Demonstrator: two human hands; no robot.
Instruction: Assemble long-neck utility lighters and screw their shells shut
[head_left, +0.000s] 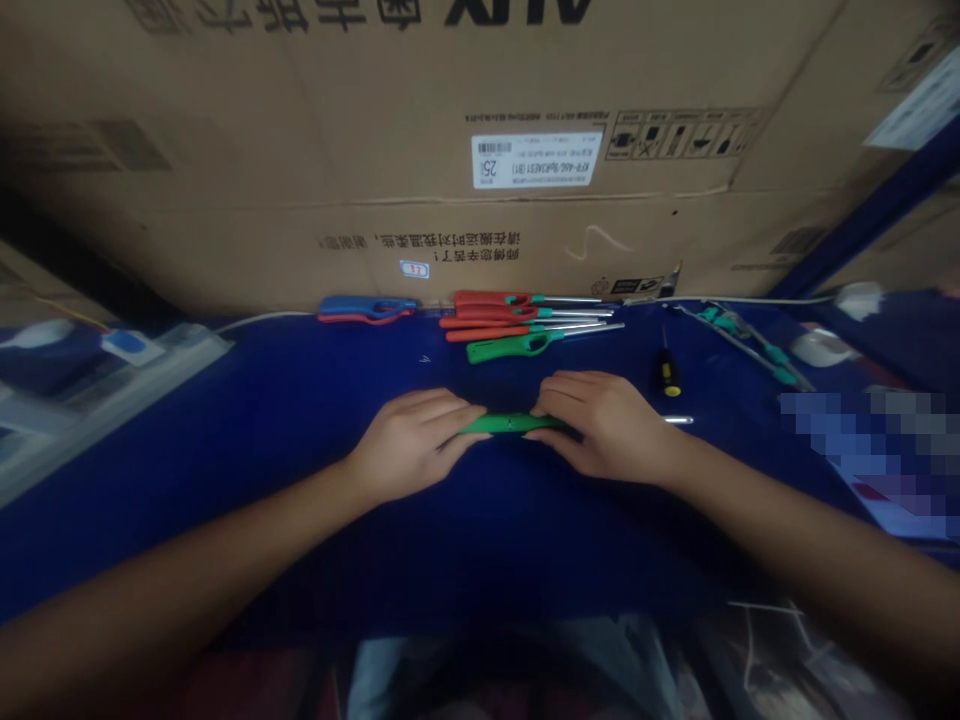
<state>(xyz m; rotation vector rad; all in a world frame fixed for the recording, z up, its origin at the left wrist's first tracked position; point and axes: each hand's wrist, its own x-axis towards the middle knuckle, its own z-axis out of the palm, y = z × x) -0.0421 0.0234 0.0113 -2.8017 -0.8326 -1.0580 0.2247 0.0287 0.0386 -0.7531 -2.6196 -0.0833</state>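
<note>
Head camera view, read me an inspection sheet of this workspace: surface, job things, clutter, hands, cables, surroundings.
Surface: blue tabletop, with items mostly along the back.
Job's things: held green lighter; behind it, a second green lighter beside red and orange lighters; blue handle further left.
Clutter: black-and-yellow screwdriver; teal-and-metal pieces at the right; far-right area pixelated, cannot tell.
Hands: left hand and right hand both grip the held green lighter, one near each end of its visible green part.
Cables: white cord along the back right.
Surroundings: cardboard behind, its print upside down.
</note>
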